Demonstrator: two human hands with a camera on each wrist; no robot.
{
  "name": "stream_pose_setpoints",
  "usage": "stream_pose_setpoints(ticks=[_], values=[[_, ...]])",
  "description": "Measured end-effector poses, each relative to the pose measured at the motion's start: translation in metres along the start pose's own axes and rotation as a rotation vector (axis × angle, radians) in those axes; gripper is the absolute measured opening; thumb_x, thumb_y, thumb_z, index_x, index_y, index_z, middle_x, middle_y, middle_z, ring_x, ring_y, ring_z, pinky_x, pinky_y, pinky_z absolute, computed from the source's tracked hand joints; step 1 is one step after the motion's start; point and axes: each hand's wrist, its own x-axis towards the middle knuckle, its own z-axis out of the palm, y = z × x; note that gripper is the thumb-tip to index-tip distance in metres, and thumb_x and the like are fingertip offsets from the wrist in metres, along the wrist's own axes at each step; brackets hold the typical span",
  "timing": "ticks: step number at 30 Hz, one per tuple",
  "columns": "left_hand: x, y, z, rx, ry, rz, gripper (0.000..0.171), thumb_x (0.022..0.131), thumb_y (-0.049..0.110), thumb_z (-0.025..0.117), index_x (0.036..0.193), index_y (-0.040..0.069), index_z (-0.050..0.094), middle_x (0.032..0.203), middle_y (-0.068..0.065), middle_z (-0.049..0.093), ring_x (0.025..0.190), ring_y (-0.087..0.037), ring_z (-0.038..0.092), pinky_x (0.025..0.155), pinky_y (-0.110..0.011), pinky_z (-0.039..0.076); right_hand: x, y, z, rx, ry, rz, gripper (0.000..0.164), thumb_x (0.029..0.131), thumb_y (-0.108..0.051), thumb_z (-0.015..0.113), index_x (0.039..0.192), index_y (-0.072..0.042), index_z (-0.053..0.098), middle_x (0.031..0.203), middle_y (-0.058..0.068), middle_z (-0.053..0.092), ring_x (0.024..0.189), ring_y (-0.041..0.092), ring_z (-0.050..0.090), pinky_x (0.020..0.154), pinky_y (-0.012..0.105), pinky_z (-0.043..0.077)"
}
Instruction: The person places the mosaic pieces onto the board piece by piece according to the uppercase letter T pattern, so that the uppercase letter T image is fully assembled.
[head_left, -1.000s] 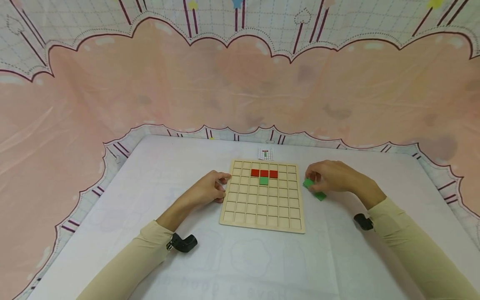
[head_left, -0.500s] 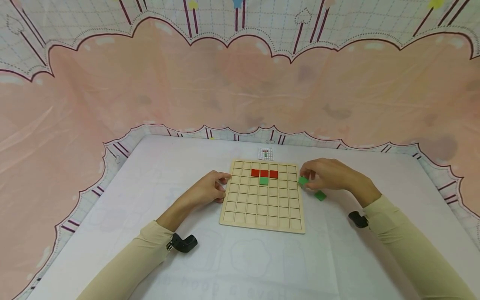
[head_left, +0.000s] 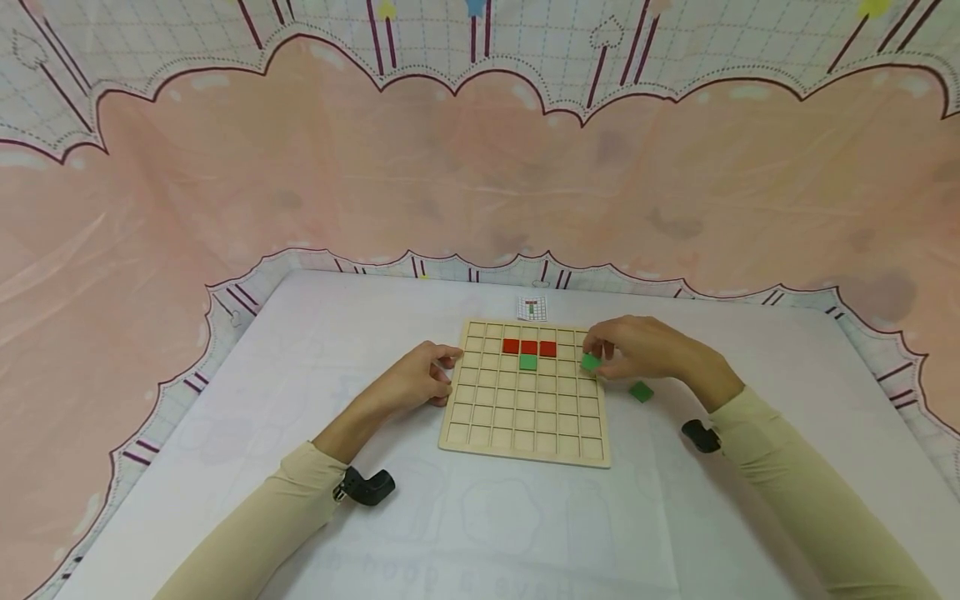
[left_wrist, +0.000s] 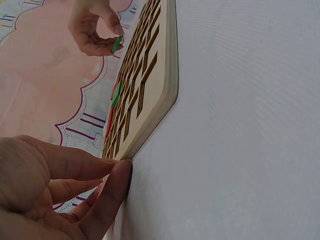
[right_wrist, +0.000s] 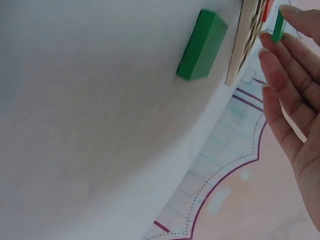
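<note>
A wooden grid board lies on the white table, with a row of red tiles and one green tile just below the middle red one. My left hand pinches the board's left edge between thumb and fingers, as the left wrist view shows close up. Over the board's right side, my right hand pinches another green tile between thumb and fingertips. The held tile is above the right-hand column of cells. A loose green piece rests on the table below the right hand.
Behind the board's far edge lies a small printed card with a T-shaped pattern on a grid. A peach and white patterned cloth rises beyond the table.
My right hand has lifted a green tile from beside the other loose piece and carried it left over the board's right edge. The left hand and the board have stayed put.
</note>
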Motion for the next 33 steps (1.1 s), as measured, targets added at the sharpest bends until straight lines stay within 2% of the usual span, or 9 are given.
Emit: stream_pose_setpoints(ticks=[17, 25, 33], values=[[-0.001, 0.0, 0.0, -0.003, -0.004, -0.003, 0.063, 0.087, -0.016, 0.059, 0.148, -0.005, 0.046, 0.124, -0.021, 0.044, 0.085, -0.019, 0.057, 0.067, -0.027, 0.056, 0.019, -0.021, 0.002, 0.012, -0.039, -0.029, 0.023, 0.088, -0.034, 0.08, 0.108, -0.024, 0.073, 0.091, -0.013, 0.066, 0.086, 0.012, 0.06, 0.075, 0.029, 0.052], [-0.001, 0.001, -0.001, 0.0, -0.004, -0.002, 0.062, 0.087, -0.017, 0.058, 0.147, -0.005, 0.047, 0.122, -0.02, 0.044, 0.088, -0.022, 0.057, 0.067, -0.027, 0.056, 0.025, -0.028, 0.003, 0.006, -0.035, -0.067, 0.026, 0.088, -0.032, 0.08, 0.11, -0.021, 0.073, 0.091, -0.011, 0.066, 0.086, 0.012, 0.06, 0.075, 0.028, 0.053], [0.0, 0.0, 0.0, 0.004, -0.002, -0.002, 0.061, 0.088, -0.016, 0.059, 0.147, -0.005, 0.047, 0.122, -0.02, 0.044, 0.085, -0.018, 0.057, 0.066, -0.027, 0.057, 0.029, -0.034, 0.004, 0.011, -0.051, -0.084, 0.025, 0.088, -0.03, 0.08, 0.11, -0.02, 0.072, 0.093, -0.011, 0.066, 0.086, 0.012, 0.06, 0.075, 0.028, 0.052]])
